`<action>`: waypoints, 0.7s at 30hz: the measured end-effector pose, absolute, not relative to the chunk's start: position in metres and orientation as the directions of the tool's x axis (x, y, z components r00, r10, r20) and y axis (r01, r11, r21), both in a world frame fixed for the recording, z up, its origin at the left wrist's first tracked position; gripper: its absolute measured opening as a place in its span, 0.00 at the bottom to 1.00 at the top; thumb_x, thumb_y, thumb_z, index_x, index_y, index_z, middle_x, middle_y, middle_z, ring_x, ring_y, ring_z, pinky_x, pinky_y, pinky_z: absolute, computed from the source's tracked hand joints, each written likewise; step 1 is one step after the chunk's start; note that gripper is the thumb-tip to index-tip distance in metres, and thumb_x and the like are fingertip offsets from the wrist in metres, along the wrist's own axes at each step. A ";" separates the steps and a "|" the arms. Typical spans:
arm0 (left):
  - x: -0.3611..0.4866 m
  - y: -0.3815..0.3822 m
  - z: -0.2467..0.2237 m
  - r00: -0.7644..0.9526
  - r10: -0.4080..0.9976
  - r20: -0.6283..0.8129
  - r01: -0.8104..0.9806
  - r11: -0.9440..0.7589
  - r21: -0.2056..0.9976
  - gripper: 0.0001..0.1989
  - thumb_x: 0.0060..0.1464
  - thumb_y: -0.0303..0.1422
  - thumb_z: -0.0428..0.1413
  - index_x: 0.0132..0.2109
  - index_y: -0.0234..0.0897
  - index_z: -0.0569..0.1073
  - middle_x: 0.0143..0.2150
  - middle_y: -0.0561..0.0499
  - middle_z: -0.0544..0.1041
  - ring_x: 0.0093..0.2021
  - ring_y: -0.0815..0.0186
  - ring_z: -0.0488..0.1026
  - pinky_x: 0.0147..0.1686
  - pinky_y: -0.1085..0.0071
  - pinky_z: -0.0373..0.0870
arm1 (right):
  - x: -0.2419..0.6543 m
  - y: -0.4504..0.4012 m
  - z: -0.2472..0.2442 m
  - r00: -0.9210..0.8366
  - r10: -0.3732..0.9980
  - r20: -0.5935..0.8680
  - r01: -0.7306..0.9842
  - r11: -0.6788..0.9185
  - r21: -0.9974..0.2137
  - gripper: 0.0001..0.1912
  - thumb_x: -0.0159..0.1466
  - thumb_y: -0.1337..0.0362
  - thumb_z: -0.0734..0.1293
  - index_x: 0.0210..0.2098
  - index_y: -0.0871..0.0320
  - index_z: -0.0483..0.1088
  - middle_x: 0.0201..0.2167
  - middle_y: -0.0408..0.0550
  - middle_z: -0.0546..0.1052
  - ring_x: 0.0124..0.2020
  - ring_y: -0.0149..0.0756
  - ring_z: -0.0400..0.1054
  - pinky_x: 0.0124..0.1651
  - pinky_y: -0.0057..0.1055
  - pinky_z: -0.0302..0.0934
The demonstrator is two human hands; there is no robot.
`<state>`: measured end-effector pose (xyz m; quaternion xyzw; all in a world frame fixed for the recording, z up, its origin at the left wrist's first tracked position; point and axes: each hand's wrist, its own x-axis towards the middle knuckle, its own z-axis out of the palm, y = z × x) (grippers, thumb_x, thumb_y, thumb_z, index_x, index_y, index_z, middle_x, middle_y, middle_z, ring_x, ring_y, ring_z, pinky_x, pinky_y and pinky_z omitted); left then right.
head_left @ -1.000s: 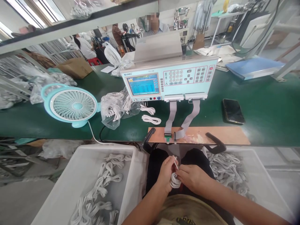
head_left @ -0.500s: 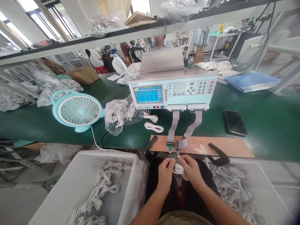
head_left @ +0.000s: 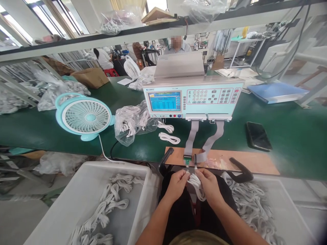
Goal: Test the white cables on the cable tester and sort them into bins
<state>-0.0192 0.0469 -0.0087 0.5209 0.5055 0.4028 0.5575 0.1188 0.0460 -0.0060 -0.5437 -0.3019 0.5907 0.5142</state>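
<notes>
A coiled white cable (head_left: 196, 185) hangs between my two hands. My left hand (head_left: 180, 182) is closed in a pinch on one end of it, just below the small green connector board (head_left: 187, 161). My right hand (head_left: 206, 182) pinches the cable's other end close to the second dark connector (head_left: 196, 160). Two grey ribbon cables (head_left: 192, 137) run from these connectors up to the light blue tester (head_left: 211, 98), whose screen is lit. Whether the cable's plugs are fully seated is too small to tell.
White bins with coiled cables stand at left (head_left: 139, 204) and right (head_left: 286, 200). On the green table are a fan (head_left: 89, 117), bagged cables (head_left: 126, 124), two loose coils (head_left: 169, 137), a phone (head_left: 258, 136) and a blue folder (head_left: 278, 92). A person (head_left: 176, 47) sits behind the tester.
My left hand has shifted slightly, now nearer the green connector board. The coil hangs lower and more in view between my hands. The text on the tester's screen has changed.
</notes>
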 end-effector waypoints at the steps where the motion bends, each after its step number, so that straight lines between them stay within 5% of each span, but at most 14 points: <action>1: -0.021 0.049 -0.008 0.175 0.975 -0.137 0.090 0.123 0.988 0.16 0.55 0.39 0.50 0.26 0.32 0.70 0.22 0.55 0.66 0.25 0.71 0.62 0.25 0.77 0.61 | 0.118 0.047 -0.006 0.113 0.928 -0.356 -0.322 -0.305 -0.896 0.19 0.47 0.50 0.74 0.21 0.59 0.69 0.17 0.40 0.68 0.18 0.29 0.58 0.23 0.25 0.54; 7: -0.013 0.054 -0.013 0.060 0.993 -0.103 0.010 0.102 0.995 0.13 0.53 0.35 0.51 0.24 0.32 0.69 0.23 0.55 0.65 0.26 0.71 0.61 0.27 0.77 0.59 | 0.115 0.049 -0.005 0.063 0.908 -0.415 -0.500 -0.331 -0.800 0.18 0.43 0.54 0.77 0.21 0.60 0.70 0.18 0.42 0.70 0.20 0.30 0.60 0.26 0.26 0.57; 21: 0.005 0.052 -0.022 -0.082 0.968 -0.237 -0.282 0.206 0.937 0.16 0.48 0.41 0.56 0.25 0.30 0.72 0.20 0.55 0.63 0.24 0.72 0.58 0.27 0.75 0.57 | 0.119 0.049 -0.004 0.049 0.921 -0.388 -0.407 -0.336 -0.849 0.18 0.45 0.52 0.76 0.23 0.60 0.71 0.18 0.42 0.69 0.22 0.31 0.60 0.26 0.26 0.56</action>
